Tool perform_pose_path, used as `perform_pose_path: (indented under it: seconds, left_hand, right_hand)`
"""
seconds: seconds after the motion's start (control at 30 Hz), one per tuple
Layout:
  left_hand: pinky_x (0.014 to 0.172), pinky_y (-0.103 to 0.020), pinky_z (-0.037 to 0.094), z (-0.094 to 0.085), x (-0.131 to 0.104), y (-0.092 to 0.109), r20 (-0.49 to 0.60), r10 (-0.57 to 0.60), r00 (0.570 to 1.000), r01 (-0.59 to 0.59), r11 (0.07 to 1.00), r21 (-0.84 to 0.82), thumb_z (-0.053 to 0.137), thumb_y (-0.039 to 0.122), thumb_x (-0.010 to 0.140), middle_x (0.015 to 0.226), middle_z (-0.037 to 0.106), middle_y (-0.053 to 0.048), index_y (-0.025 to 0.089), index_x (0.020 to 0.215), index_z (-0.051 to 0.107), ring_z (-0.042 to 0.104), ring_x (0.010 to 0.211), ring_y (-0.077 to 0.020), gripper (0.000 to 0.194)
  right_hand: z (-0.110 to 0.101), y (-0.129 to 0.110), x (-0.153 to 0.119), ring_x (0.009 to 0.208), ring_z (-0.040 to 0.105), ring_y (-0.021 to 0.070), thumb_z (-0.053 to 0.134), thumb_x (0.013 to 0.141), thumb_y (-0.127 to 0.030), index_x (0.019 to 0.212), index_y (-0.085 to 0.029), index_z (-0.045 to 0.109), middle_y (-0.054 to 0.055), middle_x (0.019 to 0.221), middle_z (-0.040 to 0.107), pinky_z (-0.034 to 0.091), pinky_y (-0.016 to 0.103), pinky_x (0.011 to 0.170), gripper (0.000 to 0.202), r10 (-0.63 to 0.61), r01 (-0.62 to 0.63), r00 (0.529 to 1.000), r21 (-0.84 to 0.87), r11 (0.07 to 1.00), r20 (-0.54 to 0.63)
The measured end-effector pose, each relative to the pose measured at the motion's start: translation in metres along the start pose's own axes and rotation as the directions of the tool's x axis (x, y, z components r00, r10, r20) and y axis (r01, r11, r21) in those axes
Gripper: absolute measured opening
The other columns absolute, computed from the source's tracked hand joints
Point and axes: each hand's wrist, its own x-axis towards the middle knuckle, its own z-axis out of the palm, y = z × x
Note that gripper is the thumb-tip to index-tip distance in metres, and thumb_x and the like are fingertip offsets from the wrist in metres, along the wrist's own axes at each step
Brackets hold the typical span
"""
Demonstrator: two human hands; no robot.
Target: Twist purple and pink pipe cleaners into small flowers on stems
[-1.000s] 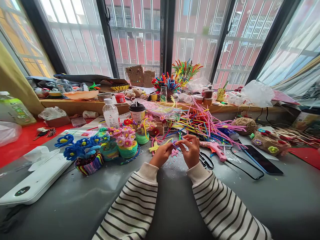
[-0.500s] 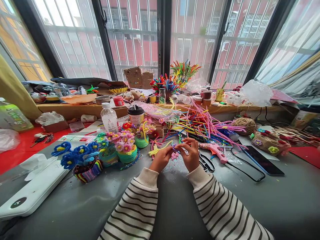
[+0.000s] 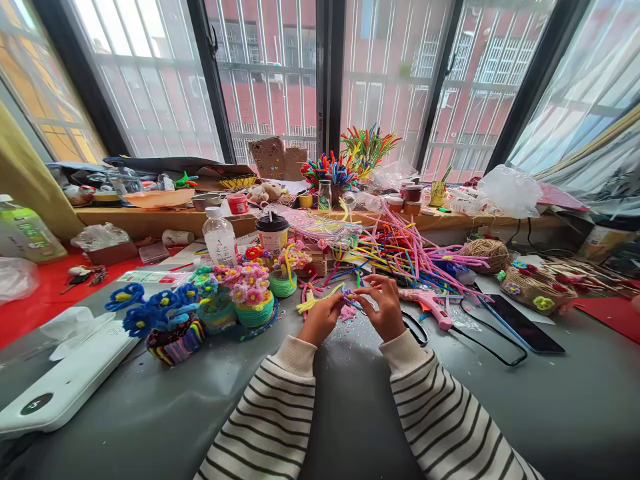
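Note:
Between my two hands is a small purple fuzzy flower (image 3: 349, 295), pinched from both sides. The fingers of my left hand (image 3: 321, 319) are closed on its left edge. From the right, my right hand (image 3: 384, 308) touches it with thumb and index fingertips. Small pink pieces (image 3: 348, 313) lie on the grey table just under the fingers. Black-handled scissors (image 3: 416, 328) rest beside my right hand, partly hidden by it. A pink glue gun (image 3: 434, 308) lies further right.
Pink, yellow and blue fuzzy stems (image 3: 410, 250) are heaped behind my hands. Pots of blue flowers (image 3: 175, 333) and pink flowers (image 3: 254, 310) stand to the left, near a bottle (image 3: 219, 237). A phone (image 3: 523, 323) and twine ball (image 3: 485, 253) are at the right.
My right hand has shifted very slightly right and covers more of the scissors. Both hands still hold the purple flower. The whole view has moved a little.

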Motion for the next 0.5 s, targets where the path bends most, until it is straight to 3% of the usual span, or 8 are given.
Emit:
perform_pose_path:
  seconds: [0.5]
  left_hand:
    - [0.053,-0.018,0.034,-0.0009,-0.0002,0.0030,0.015,0.002,1.000,-0.004,0.996,0.084,0.034,0.024,0.077,0.063,0.055,0.000,0.015,0.085,0.056,0.047,0.059,-0.0095,0.025]
  right_hand:
    - [0.0016,-0.0007,0.0013,0.082,0.043,0.0168,0.051,0.073,-0.022,0.073,-0.020,0.060,0.005,0.093,0.051,0.041,0.031,0.072,0.010,-0.079,0.080,0.997,-0.038,0.996,0.016]
